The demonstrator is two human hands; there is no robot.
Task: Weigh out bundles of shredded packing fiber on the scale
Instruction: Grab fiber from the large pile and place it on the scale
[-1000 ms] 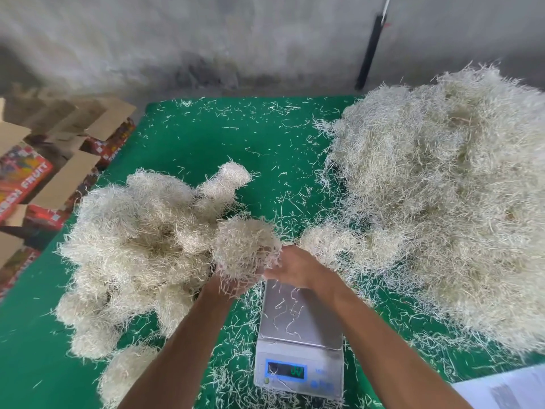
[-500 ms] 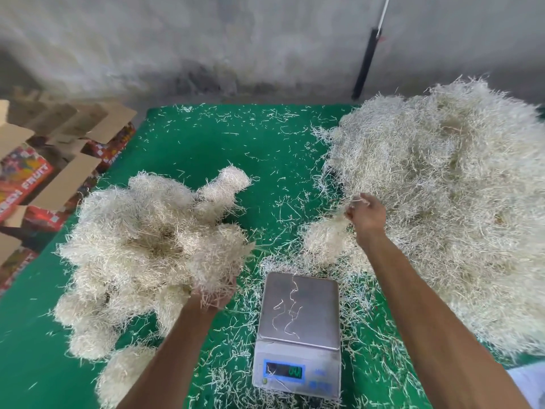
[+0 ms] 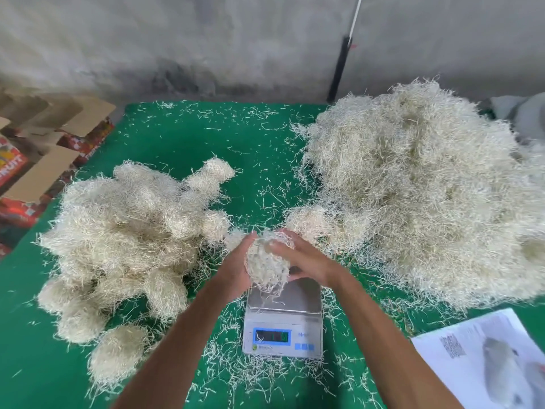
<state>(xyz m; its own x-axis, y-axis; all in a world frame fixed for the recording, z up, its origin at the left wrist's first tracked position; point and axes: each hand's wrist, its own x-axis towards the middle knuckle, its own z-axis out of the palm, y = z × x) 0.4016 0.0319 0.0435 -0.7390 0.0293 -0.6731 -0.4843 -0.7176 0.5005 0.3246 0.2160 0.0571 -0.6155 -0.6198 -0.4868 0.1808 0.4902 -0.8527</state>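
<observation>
Both hands are cupping one pale, loose wad of shredded packing fiber [image 3: 267, 265] above the rear edge of the small grey digital scale [image 3: 283, 318]. The left hand [image 3: 236, 271] is curling round its left side and the right hand [image 3: 306, 261] is closing over its right side, fingers bent into the strands. The wad's lowest strands are hanging just over the steel platter; whether they are touching it cannot be told. The blue display is lit, but its figures are too blurred to read.

Progress, judged from the layout: the heap of rounded, finished fiber bundles [image 3: 126, 231] is lying on the left of the green felt-covered table [image 3: 182, 143], which suggests a good many portions are already weighed. The large unsorted mound of fiber [image 3: 427, 196] on the right is far bigger, so most of the work is appearing to remain. The present bundle is not yet weighed.

Count: one scale; one bundle in hand; one raw mound; one finished heap, with about ten separate lumps distinguishable, the exact number uncertain because they overlap. One white printed sheet [image 3: 495, 358] is lying at the near right. Several open cardboard fruit cartons [image 3: 44, 154] are standing off the table's left edge.
</observation>
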